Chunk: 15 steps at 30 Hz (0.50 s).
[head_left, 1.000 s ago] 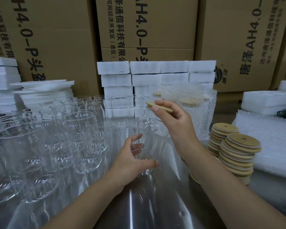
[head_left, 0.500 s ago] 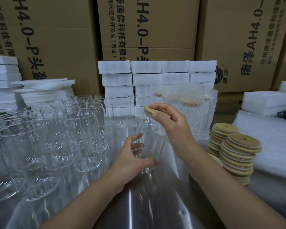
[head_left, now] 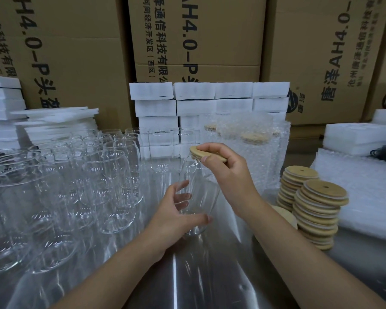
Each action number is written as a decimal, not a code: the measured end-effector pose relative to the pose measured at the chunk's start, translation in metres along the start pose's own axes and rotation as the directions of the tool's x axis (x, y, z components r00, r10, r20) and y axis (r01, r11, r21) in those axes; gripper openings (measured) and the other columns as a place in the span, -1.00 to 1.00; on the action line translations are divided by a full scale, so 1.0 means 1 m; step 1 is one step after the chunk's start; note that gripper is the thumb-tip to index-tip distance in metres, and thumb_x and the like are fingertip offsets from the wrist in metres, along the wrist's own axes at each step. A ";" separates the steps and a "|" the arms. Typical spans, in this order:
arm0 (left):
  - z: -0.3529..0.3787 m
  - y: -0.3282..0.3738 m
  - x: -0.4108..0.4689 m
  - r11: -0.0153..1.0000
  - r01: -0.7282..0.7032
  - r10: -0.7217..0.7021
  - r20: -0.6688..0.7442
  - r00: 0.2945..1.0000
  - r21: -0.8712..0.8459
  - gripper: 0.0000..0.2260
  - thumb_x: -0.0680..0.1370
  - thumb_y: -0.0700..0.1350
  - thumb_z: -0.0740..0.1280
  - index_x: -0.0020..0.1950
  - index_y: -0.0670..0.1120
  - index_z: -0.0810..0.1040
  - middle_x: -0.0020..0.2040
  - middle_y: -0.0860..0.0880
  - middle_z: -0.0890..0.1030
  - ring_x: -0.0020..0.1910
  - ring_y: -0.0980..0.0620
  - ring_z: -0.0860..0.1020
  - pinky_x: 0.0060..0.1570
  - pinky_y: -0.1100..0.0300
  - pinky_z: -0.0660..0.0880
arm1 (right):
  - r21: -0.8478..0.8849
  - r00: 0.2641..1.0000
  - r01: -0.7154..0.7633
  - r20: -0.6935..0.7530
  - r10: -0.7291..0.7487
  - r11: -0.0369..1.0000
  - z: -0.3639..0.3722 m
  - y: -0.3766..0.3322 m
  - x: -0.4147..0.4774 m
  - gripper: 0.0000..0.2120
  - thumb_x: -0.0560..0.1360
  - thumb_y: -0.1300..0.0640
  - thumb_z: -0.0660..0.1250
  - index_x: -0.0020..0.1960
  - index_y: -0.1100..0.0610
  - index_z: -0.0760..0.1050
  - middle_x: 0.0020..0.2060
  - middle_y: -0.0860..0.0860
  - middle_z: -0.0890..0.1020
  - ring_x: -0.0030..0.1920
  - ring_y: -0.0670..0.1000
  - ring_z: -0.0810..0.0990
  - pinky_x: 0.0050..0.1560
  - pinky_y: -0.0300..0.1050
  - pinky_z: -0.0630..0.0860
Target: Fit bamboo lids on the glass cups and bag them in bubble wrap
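Observation:
My left hand (head_left: pixel 176 217) grips the lower part of a clear glass cup (head_left: pixel 198 188) that stands on the steel table in the middle. My right hand (head_left: pixel 230 172) pinches a round bamboo lid (head_left: pixel 196 151) by its edge and holds it on the cup's mouth, slightly tilted. Two stacks of bamboo lids (head_left: pixel 314 208) stand to the right of my right forearm. Behind the cup are bubble wrap bags (head_left: pixel 250 150) holding lidded cups.
Several bare glass cups (head_left: pixel 80 181) crowd the table's left half. White foam blocks (head_left: pixel 196 101) are stacked at the back, with more foam (head_left: pixel 11 112) at the far left. Bubble wrap sheets (head_left: pixel 366 192) lie at the right. Cardboard boxes (head_left: pixel 201 41) form the back wall.
My right hand has brought the lid down from above the cup onto its mouth. My left hand has kept its grip on the cup.

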State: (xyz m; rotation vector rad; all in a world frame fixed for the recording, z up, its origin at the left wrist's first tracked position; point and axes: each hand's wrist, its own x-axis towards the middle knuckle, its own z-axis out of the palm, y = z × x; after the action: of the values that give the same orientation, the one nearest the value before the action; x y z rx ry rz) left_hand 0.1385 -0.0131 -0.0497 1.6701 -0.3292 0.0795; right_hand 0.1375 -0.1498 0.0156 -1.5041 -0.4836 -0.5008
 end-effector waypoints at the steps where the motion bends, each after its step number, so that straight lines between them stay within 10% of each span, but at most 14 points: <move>1: -0.001 -0.001 0.000 1.000 0.002 -0.002 -0.003 1.000 0.001 -0.26 0.11 -0.04 0.56 0.20 0.30 0.35 0.17 0.12 0.49 0.16 0.26 0.46 -0.05 0.36 0.42 | -0.008 1.000 0.004 -0.009 -0.004 1.000 0.001 0.000 -0.001 -0.85 0.32 0.03 0.33 -0.12 -0.07 0.60 -0.01 0.00 0.64 -0.13 -0.23 0.57 -0.13 -0.42 0.46; 11: -0.003 -0.006 0.005 0.999 0.016 -0.017 -0.013 1.000 -0.035 -0.21 -0.08 0.11 0.56 0.13 0.30 0.41 0.16 0.10 0.54 0.17 0.16 0.51 -0.30 0.36 0.54 | -0.437 0.999 0.003 0.042 0.017 0.899 -0.009 -0.018 -0.006 -0.59 0.52 -0.16 0.28 0.35 -0.12 0.44 0.33 -0.15 0.36 0.37 -0.15 0.29 0.33 -0.20 0.22; 15: -0.004 -0.007 0.006 0.998 0.022 -0.024 -0.039 0.999 -0.055 -0.16 -0.06 0.14 0.56 0.20 0.27 0.38 0.17 0.07 0.55 0.17 0.10 0.53 -0.34 0.32 0.56 | -0.607 0.982 0.068 -0.098 -0.159 0.792 -0.046 -0.051 0.009 -0.75 0.58 -0.03 0.22 0.22 -0.02 0.51 0.13 -0.10 0.53 0.18 -0.09 0.46 0.18 -0.11 0.40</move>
State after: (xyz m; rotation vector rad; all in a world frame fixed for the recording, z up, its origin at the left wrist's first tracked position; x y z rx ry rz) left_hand 0.1464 -0.0091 -0.0541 1.6158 -0.2805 0.0855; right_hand 0.1139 -0.1965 0.0617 -2.0388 -0.3096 -0.9167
